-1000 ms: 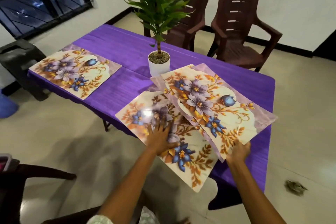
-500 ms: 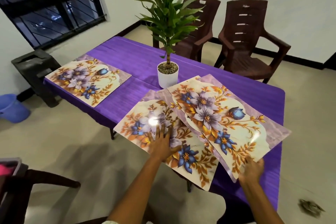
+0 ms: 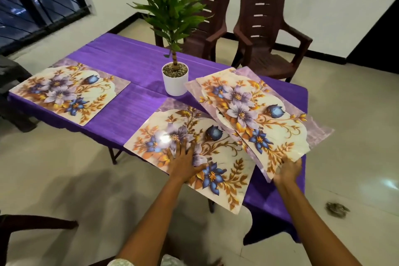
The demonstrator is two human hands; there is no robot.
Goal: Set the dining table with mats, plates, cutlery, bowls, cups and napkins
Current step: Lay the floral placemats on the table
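Note:
A purple-clothed table (image 3: 133, 65) carries floral place mats. One mat (image 3: 64, 92) lies flat at the left end. A second mat (image 3: 218, 157) lies at the near edge, hanging a little over it, and my left hand (image 3: 183, 163) presses flat on it with fingers spread. My right hand (image 3: 288, 170) grips the near edge of a stack of at least two more mats (image 3: 254, 114), held tilted above the table's right end and overlapping the second mat.
A white pot with a tall green plant (image 3: 174, 77) stands mid-table beside the lifted mats. Two brown plastic chairs (image 3: 265, 34) stand behind the table, a dark chair arm (image 3: 32, 224) at the near left. A small clump of debris (image 3: 336, 209) lies on the floor at right.
The mats in my right hand have slid right and back, uncovering more of the near mat. My left hand stays pressed on that mat.

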